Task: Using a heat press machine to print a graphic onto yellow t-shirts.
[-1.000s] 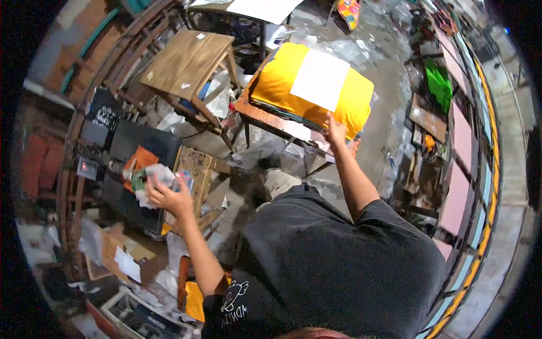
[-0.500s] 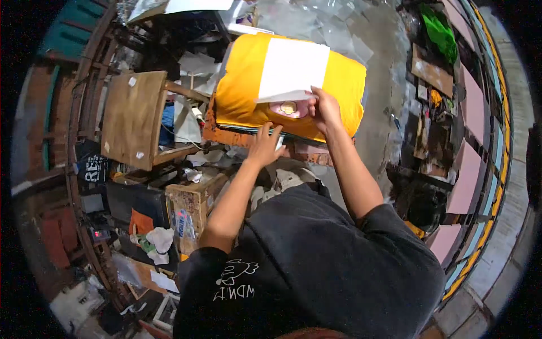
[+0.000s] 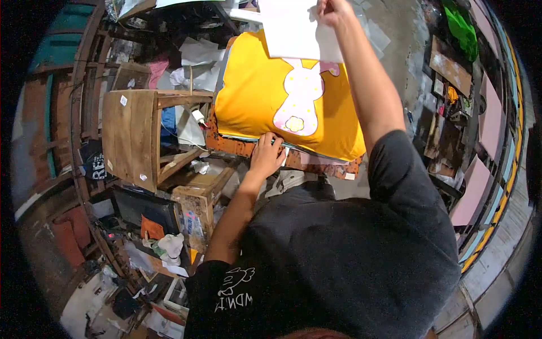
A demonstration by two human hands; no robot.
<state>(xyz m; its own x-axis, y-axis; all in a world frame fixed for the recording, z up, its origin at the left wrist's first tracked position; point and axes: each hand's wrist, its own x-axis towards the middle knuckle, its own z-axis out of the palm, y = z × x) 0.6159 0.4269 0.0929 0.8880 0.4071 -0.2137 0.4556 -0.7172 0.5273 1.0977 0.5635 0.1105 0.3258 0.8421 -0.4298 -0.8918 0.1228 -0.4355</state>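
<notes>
Head view: pinching the white sheet (image 3: 291,37) between the fingers of the right hand (image 3: 337,12), at the top edge of the frame. Touching the near edge of the yellow fabric (image 3: 245,93) with the bent fingers of the left hand (image 3: 265,161), mid-frame; cannot tell whether gripping or just resting. Yellow fabric at upper centre, directly above the left fingers, long axis left to right, left hand the nearer. Sheet below and left of the right fingers. Exposed between sheet and left hand: a rabbit print (image 3: 299,107). Beneath, an orange worktop (image 3: 234,146); farther left, a wooden stool (image 3: 129,141).
</notes>
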